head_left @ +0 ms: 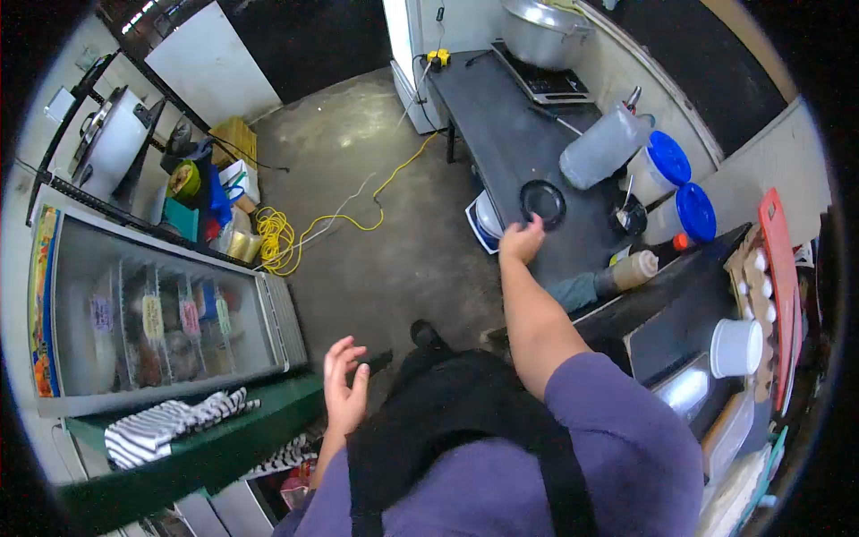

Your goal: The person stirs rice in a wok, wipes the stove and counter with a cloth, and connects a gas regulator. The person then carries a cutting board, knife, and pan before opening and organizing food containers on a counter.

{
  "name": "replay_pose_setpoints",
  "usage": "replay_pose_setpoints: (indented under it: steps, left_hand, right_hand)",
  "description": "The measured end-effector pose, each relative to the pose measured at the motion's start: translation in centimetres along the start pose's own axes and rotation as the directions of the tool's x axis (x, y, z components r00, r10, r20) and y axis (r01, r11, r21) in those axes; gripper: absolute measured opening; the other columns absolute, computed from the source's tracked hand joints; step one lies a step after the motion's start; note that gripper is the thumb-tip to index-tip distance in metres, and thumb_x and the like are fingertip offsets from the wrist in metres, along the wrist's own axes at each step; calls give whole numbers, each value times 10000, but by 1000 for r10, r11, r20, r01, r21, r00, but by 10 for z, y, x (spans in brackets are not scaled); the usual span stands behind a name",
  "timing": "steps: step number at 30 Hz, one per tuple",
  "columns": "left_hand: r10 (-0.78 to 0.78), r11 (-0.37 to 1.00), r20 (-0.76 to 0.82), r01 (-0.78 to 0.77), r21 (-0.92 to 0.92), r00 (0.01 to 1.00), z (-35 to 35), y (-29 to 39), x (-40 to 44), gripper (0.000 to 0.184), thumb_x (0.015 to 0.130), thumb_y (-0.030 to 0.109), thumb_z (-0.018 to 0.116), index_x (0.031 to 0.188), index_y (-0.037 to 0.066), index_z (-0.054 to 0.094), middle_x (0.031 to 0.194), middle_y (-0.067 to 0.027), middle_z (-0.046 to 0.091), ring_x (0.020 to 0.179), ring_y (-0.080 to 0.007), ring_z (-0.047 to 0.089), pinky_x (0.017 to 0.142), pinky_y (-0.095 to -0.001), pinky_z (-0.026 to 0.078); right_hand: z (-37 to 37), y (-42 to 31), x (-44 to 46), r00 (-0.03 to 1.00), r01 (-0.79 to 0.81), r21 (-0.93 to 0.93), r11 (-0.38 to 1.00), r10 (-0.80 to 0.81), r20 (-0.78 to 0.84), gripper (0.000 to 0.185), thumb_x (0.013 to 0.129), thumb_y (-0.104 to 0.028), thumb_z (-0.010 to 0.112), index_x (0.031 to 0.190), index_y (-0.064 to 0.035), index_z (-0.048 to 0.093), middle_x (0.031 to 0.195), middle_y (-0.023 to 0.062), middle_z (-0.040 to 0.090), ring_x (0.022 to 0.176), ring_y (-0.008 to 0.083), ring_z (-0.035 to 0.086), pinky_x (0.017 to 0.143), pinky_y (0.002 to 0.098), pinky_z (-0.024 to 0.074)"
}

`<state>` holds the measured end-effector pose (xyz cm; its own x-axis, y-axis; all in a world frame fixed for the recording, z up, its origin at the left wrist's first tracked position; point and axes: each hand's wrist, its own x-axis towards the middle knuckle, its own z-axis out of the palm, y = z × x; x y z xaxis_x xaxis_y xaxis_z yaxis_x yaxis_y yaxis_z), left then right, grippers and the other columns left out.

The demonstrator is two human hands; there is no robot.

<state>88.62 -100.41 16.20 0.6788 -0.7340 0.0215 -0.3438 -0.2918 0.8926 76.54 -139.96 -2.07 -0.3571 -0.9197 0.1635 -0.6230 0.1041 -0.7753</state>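
My right hand (522, 240) reaches over the dark counter, its fingers curled together at the near rim of a round black dish (543, 204). The dish looks flat, with a raised edge; the fingertips overlap this edge, and the grip is partly hidden. My left hand (344, 380) is raised at my left side, holding nothing, with fingers apart and slightly bent. Close to the right forearm lies a bottle with a tan top (635, 268). Beyond the dish rests a large translucent jug (604, 148), and a small dark bowl with a spoon (629, 217) stands to its right.
Blue-lidded tubs (695, 213) line the wall side. Farther back, a large metal pot (546, 36) sits on a cooktop (546, 82). A yellow cord (380, 201) crosses the floor. At left are a glass-topped freezer (161, 313) and a striped cloth (170, 430).
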Motion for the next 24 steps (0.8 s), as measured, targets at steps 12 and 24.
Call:
replay_pose_setpoints:
  steps: [12, 24]
  left_hand:
    - [-57, 988, -251, 19, -151, 966, -2, -6, 71, 259, 845, -19, 546, 1102, 18, 559, 1374, -139, 387, 1122, -217, 516, 879, -313, 463]
    - [-261, 958, -482, 161, -238, 836, 5, -29, 185, 274, 907, 79, 552, 1173, 20, 529, 1380, -109, 410, 1134, -191, 505, 892, -315, 449]
  right_hand:
    - [6, 77, 106, 941, -323, -224, 920, 338, 31, 365, 874, -331, 566, 1082, -39, 631, 1044, 196, 669, 1003, 384, 620, 872, 442, 474]
    - [106, 126, 174, 981, -159, -104, 982, 169, 95, 220, 876, -229, 620, 882, -10, 629, 668, 101, 641, 501, 169, 600, 542, 341, 502]
